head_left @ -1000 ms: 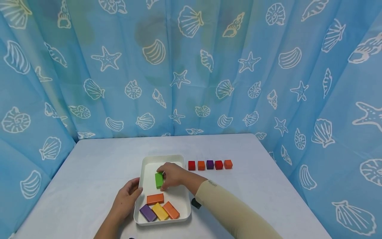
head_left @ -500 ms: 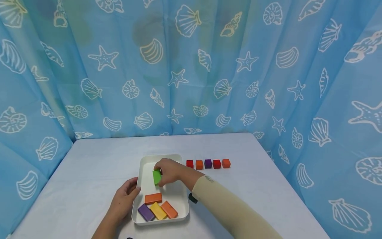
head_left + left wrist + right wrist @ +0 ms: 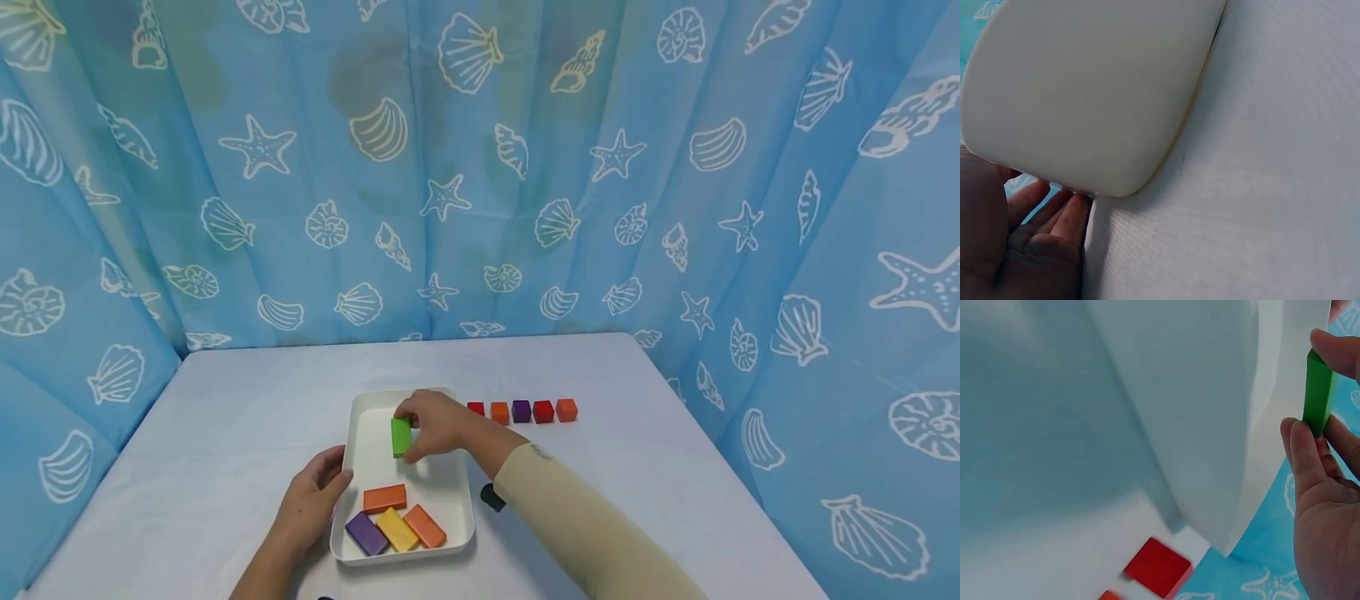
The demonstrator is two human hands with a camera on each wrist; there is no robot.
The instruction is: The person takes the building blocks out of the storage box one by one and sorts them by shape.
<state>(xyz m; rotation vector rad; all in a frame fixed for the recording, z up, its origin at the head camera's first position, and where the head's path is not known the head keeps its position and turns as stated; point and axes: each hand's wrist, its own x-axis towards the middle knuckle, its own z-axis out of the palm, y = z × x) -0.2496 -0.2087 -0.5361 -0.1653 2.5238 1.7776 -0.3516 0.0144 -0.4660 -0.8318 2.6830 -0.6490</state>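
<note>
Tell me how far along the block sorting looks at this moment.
Already set out: five small cubes sit in a row on the table beside the white tray. In hand: the right hand pinches the green block above the tray while the left hand rests against its edge. Left in the tray: two orange blocks, one purple, one yellow.
</note>
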